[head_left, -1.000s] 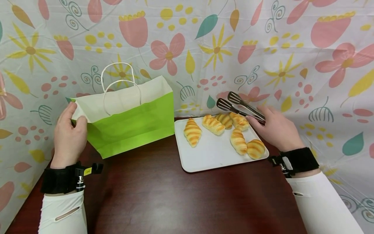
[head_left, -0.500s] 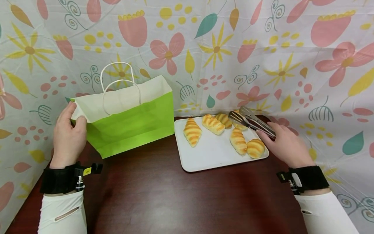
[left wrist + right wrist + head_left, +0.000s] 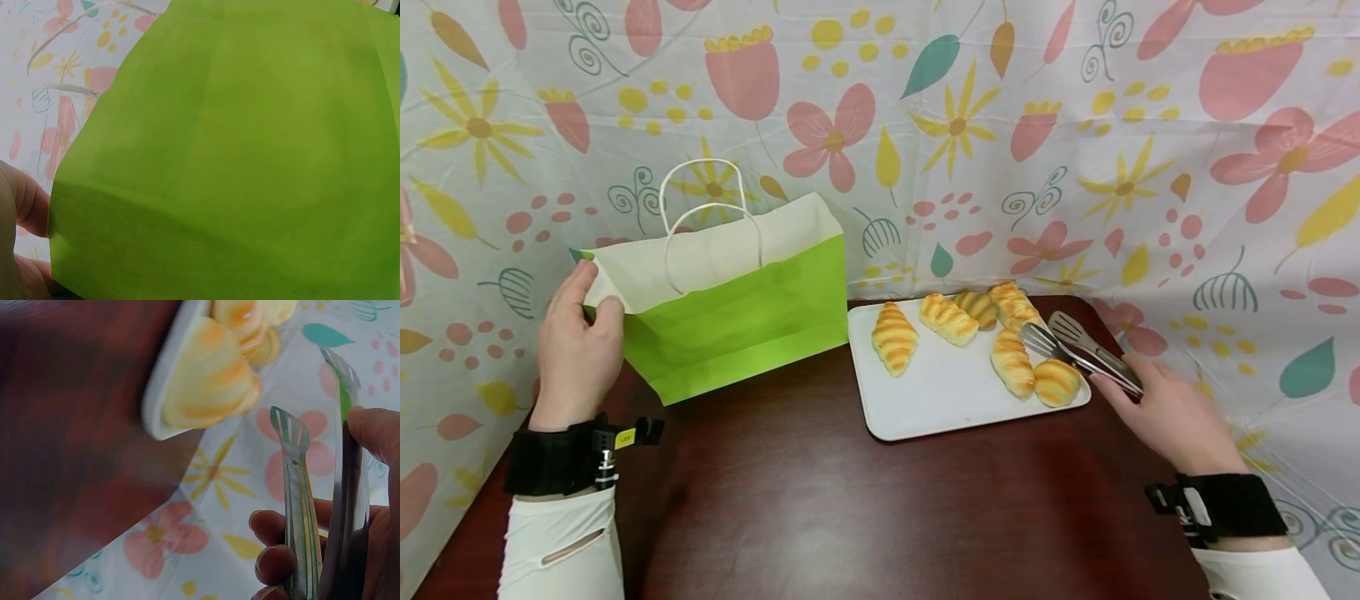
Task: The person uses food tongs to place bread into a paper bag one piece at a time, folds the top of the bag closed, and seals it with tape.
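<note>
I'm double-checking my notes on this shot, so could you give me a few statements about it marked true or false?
1. The right hand holds tongs. True.
2. Six bread rolls lie on the white tray. True.
3. The tongs grip a roll. False: their arms stand apart with nothing between.
4. The left hand grips the green bag. True.
5. The bag stands right of the tray. False: it stands left.

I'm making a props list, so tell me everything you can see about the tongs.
The tongs look like shiny metal: two arms with slotted, flattened heads. The arms stand apart, nothing between the heads. The right hand holds them, thumb on one arm, fingers curled against the other. They point toward the white tray, heads clear of the bread.
</note>
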Demonstrator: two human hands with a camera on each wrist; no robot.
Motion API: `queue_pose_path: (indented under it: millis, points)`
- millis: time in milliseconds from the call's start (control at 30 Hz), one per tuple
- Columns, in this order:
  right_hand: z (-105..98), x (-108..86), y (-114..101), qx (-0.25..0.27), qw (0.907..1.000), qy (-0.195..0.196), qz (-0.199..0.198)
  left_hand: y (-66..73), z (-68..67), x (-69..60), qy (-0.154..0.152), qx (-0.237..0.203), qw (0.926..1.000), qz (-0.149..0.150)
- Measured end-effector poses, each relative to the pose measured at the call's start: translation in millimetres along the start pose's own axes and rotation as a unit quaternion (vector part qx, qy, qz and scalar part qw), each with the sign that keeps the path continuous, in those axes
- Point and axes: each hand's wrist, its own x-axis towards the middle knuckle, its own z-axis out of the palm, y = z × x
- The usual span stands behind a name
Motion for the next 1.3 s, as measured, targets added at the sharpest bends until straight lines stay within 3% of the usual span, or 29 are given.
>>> queue_pose_path:
  millis: [333, 1000, 1300]
  points:
    - [3.5, -24.1, 20.7, -0.029, 0.9969, -0.054, 0.050, 0.6, -0.8, -0.6, -0.006, -0.002, 1.0000, 0.001]
    - [4.1, -52.1, 28.7, -0.054, 0.9887, -0.089, 0.108, -0.5, -1.1, 0.6, -0.007, -0.001, 0.9999, 0.007]
    - [16.3, -51.4, 26.0, -0.046, 0.9963, -0.042, 0.060, 1.0, -1.7, 0.4, -0.010, -0.003, 0.9999, 0.003]
